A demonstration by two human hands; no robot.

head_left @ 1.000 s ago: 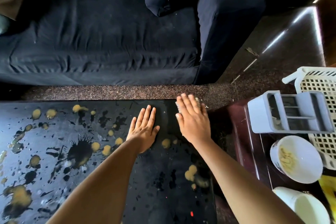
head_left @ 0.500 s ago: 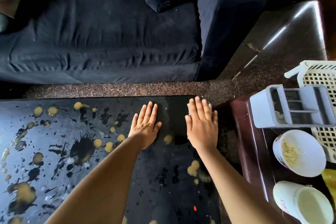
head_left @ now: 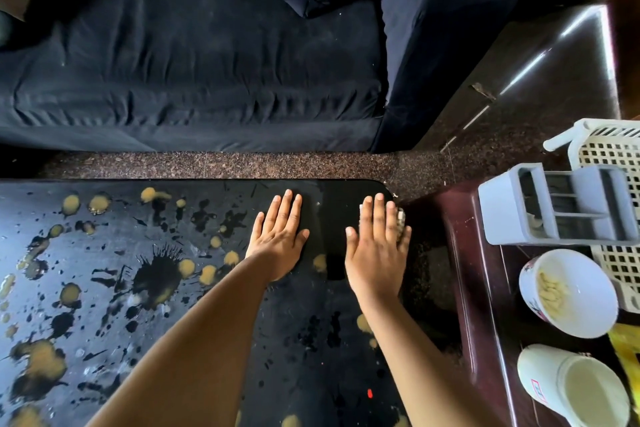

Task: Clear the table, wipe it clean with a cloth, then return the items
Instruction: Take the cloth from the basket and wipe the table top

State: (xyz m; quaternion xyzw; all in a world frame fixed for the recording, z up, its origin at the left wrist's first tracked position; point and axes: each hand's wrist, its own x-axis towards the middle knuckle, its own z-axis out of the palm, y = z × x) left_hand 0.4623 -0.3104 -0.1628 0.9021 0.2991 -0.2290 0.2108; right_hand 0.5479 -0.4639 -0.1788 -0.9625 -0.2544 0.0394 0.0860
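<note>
Apparently pale cloth (head_left: 400,217) under right hand (head_left: 375,253).

The left hand (head_left: 277,239) lies flat, fingers straight, on the black splatter-patterned table (head_left: 104,253). The right hand (head_left: 375,250) presses flat on a pale cloth (head_left: 400,218) at the table's far right corner; the cloth shows only past the fingers. A dark sofa (head_left: 190,62) stands beyond the table. The dark red side table (head_left: 478,288) on the right carries a grey organiser (head_left: 554,208), a white basket (head_left: 616,156), a bowl (head_left: 568,291) and a cup (head_left: 571,388).
</note>
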